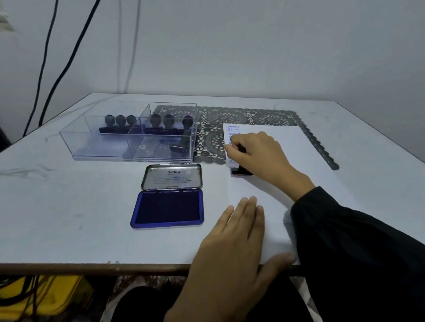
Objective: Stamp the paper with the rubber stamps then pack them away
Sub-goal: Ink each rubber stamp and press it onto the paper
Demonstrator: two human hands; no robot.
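Observation:
A white sheet of paper [289, 157] lies on the table, with several blue imprints down its left edge. My right hand [257, 154] grips a black rubber stamp [241, 171] and holds its base down on the paper below the imprints. My left hand [234, 242] lies flat with straight fingers on the paper's near left corner. An open blue ink pad [167, 209] with its metal lid raised sits left of the paper. A clear plastic box [104, 151] farther left holds several more stamps [153, 122] in its compartments.
A dark lace placemat [265, 116] lies under the paper's far end. Black cables [57, 77] hang down the wall at the back left. The table's front edge [89, 266] runs near my body; a yellow object [42, 297] sits below it.

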